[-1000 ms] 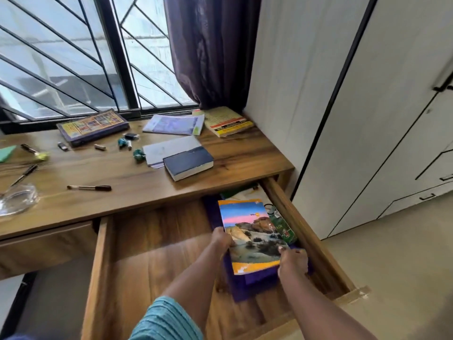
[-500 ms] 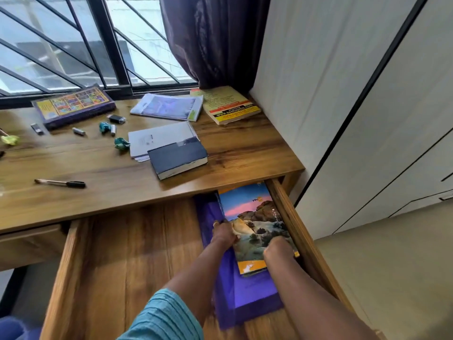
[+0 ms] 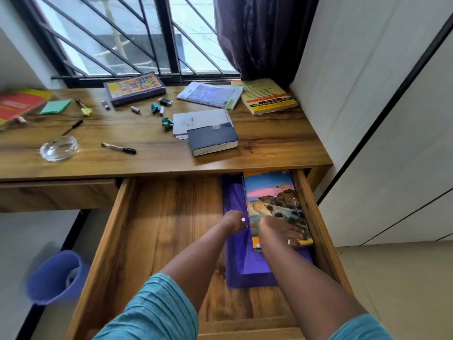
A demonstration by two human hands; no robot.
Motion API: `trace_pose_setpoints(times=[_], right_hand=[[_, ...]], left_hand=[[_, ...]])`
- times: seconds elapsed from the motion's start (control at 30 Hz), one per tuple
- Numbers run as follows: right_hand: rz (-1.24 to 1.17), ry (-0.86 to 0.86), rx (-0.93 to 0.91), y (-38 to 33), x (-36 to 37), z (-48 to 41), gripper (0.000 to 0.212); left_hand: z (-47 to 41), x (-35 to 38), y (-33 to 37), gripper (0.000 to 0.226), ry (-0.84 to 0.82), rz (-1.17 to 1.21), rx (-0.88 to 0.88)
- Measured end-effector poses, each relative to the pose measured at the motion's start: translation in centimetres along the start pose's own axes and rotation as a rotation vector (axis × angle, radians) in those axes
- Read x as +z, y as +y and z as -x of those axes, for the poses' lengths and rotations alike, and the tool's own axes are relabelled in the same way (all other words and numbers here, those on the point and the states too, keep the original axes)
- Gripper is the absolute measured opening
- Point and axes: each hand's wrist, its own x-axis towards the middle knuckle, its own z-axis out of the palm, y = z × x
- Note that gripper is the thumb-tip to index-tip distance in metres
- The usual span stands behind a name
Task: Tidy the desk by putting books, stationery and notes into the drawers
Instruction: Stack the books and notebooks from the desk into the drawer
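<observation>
Your right hand (image 3: pixel 285 231) lies flat, fingers spread, pressing on the near end of the landscape-cover book (image 3: pixel 273 204); your left hand (image 3: pixel 234 220) touches that book's left edge, fingers loosely curled, gripping nothing that can be seen. The hands sit close together. The book lies in the open drawer (image 3: pixel 157 231), on a purple folder (image 3: pixel 247 263), tight against the right wall. Its long axis runs near to far, the far end tucked under the desk (image 3: pixel 269 146) edge. It appears seated. The next item, the dark blue book (image 3: pixel 212 140), lies far and left on the desktop, its long axis left to right, nearer your left hand.
</observation>
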Motion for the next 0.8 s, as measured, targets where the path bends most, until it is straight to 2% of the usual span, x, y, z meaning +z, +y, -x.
trace_pose_setpoints(times=[0.07, 0.1, 0.13, 0.27, 0.4, 0.53, 0.67, 0.8], right_hand=[[0.094, 0.110, 0.101, -0.3, 1.8, -0.4, 0.057], [0.198, 0.182, 0.077, -0.7, 2.9, 0.3, 0.062], [0.226, 0.243, -0.007, -1.0, 4.1, 1.1, 0.064], [0.589, 0.187, -0.468, -0.4, 7.8, 3.1, 0.063], [0.817, 0.081, -0.719, -0.2, 11.1, 6.8, 0.058], [0.889, 0.025, -0.847, -2.1, 14.9, 11.1, 0.061], [0.863, -0.007, -0.893, -5.2, 20.1, 16.1, 0.062], [0.813, 0.014, -0.896, -8.6, 26.5, 20.2, 0.060]], left_hand=[[2.3, 0.3, -0.8, 0.044, 0.005, 0.015, -0.031], [3.3, 0.4, -1.3, 0.042, 0.023, 0.019, -0.039], [4.3, 0.4, -2.1, 0.037, 0.052, 0.039, -0.059], [8.3, -0.1, -5.3, 0.036, 0.192, 0.055, -0.122], [12.3, -0.5, -10.2, 0.046, 0.356, -0.010, -0.128], [15.2, -1.3, -16.2, 0.056, 0.471, -0.122, -0.142], [18.0, -3.4, -23.1, 0.056, 0.499, -0.213, -0.141], [20.8, -6.0, -30.7, 0.060, 0.504, -0.206, -0.164]])
